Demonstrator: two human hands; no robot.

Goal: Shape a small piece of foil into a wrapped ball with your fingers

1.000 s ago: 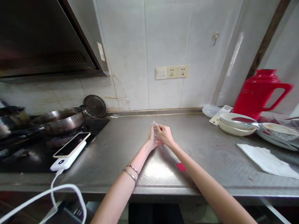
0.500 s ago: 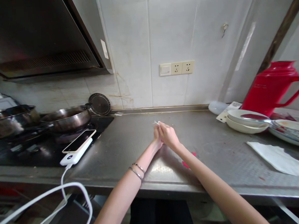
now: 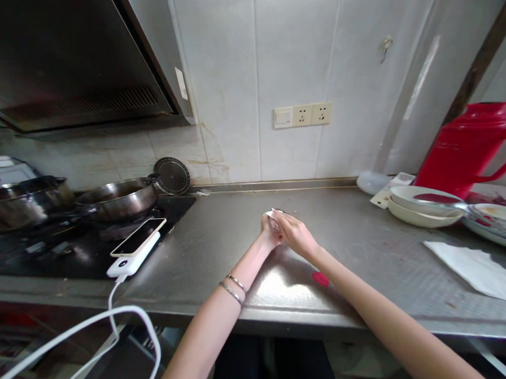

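Note:
My left hand (image 3: 270, 231), two thin bracelets on its wrist, meets my right hand (image 3: 296, 232) just above the middle of the steel counter (image 3: 221, 236). Between them is a small crumpled white piece (image 3: 273, 215), like tissue or thin plastic; most of it is hidden and its kind is unclear. The fingers of the left are curled around it. Those of the right are held together and press onto it from the other side. A pinkish-red scrap (image 3: 320, 278) lies on the counter beside my right forearm.
On the left, a phone (image 3: 139, 238) rests on a white power bank (image 3: 132, 262) with a cable, beside a pan (image 3: 118, 202) on the stove. To the right are a white paper sheet (image 3: 473, 268), stacked bowls (image 3: 424, 211) and a red thermos jug (image 3: 458, 150).
My right hand has shifted slightly right and its fingers have straightened and opened away from the left, showing more of the gap between them. The view has turned slightly left.

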